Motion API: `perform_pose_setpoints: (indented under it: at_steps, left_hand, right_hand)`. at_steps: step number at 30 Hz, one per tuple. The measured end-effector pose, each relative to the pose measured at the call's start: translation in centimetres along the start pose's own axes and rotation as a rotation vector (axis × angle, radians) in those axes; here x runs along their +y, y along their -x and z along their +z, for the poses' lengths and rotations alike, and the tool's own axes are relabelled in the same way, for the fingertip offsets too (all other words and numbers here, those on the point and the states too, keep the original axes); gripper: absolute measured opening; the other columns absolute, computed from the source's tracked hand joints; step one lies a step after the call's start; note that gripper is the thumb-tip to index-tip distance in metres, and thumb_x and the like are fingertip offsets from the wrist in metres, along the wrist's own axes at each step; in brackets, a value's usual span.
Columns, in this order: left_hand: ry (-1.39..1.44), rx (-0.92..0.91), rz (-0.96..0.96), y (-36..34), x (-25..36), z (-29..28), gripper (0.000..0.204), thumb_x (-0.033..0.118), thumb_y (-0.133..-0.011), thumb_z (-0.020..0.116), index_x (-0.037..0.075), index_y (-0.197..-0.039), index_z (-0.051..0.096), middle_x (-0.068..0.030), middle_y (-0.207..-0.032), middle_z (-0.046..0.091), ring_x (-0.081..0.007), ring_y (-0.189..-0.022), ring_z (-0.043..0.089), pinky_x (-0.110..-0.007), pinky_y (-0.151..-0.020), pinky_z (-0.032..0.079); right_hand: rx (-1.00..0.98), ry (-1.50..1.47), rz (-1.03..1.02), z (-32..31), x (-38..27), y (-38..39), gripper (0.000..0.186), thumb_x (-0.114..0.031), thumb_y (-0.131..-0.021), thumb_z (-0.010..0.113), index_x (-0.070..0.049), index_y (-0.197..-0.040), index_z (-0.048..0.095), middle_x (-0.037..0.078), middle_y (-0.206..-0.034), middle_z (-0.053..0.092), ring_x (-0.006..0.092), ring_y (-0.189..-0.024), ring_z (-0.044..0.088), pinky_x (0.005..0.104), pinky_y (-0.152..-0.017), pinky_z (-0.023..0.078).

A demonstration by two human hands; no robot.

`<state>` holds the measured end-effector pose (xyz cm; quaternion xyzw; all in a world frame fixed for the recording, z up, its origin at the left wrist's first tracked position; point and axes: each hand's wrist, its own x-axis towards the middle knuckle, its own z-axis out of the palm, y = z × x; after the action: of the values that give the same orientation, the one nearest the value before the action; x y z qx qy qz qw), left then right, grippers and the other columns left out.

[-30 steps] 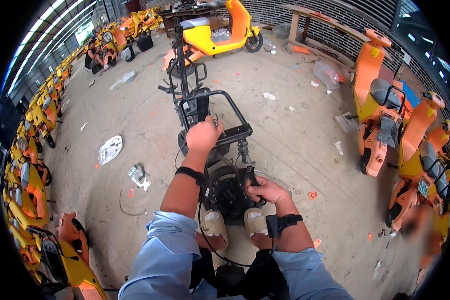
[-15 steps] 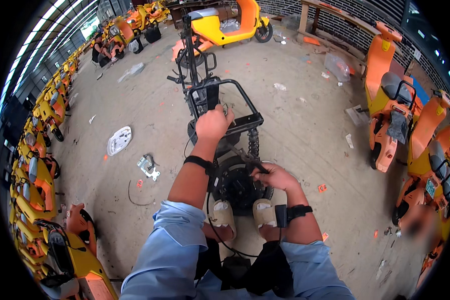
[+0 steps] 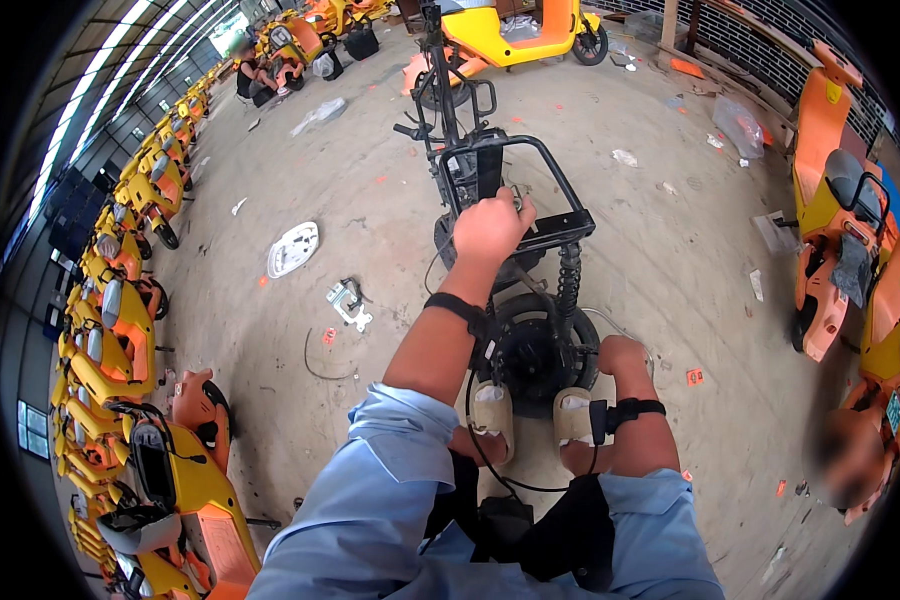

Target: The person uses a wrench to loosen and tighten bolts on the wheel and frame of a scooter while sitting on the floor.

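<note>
Left hand [image 3: 492, 228] closed on black scooter frame [image 3: 560, 180], centre frame. Right hand [image 3: 620, 356] gripping rear wheel [image 3: 532, 350] just below. Feet [image 3: 492, 412] beside wheel. Yellow scooters [image 3: 135, 330] lined along left edge; orange ones [image 3: 835, 200] at right.

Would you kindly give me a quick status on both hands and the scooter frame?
Left hand gripping the black scooter frame at its rear rack. Right hand down on the rear wheel. Both feet braced against the wheel; loose cable trailing underneath.
</note>
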<state>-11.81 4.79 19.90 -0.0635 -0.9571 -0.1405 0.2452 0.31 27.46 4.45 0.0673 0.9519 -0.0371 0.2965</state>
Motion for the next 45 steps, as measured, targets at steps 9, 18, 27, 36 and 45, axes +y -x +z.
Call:
perform_pose_setpoints:
  at_steps: [9,18,27,36,45]
  left_hand:
    - [0.028,0.051,0.029,0.0,0.3,0.4,0.039,0.041,-0.089,0.06,0.006,-0.071,0.059,-0.0187,-0.058,0.064,-0.0393,-0.057,0.066,-0.048,-0.054,0.054]
    - [0.028,0.019,0.018,0.2,-0.3,0.0,0.037,0.039,-0.089,0.06,0.006,-0.071,0.059,-0.0189,-0.06,0.064,-0.0392,-0.058,0.066,-0.048,-0.055,0.054]
    - [-0.004,-0.015,0.044,-0.6,0.1,0.5,0.038,0.041,-0.089,0.057,0.005,-0.078,0.065,-0.0203,-0.065,0.067,-0.0381,-0.063,0.069,-0.047,-0.06,0.057]
    - [-0.055,-0.045,0.014,-0.5,0.6,0.5,0.042,0.044,-0.09,0.055,0.005,-0.08,0.068,-0.0223,-0.069,0.068,-0.039,-0.068,0.07,-0.048,-0.065,0.058]
    - [-0.09,-0.037,-0.006,-0.1,0.3,0.6,0.043,0.046,-0.09,0.053,0.006,-0.084,0.069,-0.0232,-0.072,0.069,-0.041,-0.071,0.07,-0.049,-0.066,0.057]
  right_hand:
    - [0.011,0.027,-0.112,2.4,-1.0,-2.2,0.026,-0.017,-0.082,0.063,-0.01,-0.103,0.076,0.013,-0.112,0.071,0.0305,-0.107,0.068,0.0429,-0.086,0.055]
    - [0.018,0.01,-0.167,7.9,-5.7,-4.2,0.027,-0.018,-0.083,0.061,-0.01,-0.104,0.075,0.013,-0.113,0.071,0.0315,-0.105,0.068,0.0433,-0.086,0.055]
    - [-0.14,0.053,-0.273,2.5,-3.1,-3.9,0.032,-0.017,-0.08,0.058,-0.011,-0.108,0.074,0.013,-0.116,0.069,0.0322,-0.109,0.066,0.0413,-0.088,0.054]
    - [-0.086,0.075,-0.16,0.9,2.0,-1.9,0.026,-0.014,-0.077,0.06,-0.006,-0.097,0.075,0.017,-0.105,0.071,0.0333,-0.097,0.069,0.042,-0.078,0.056]
    - [-0.03,-0.015,-0.031,2.8,1.0,-2.7,0.027,-0.016,-0.078,0.069,-0.013,-0.104,0.076,0.009,-0.111,0.072,0.0275,-0.103,0.069,0.0391,-0.081,0.056]
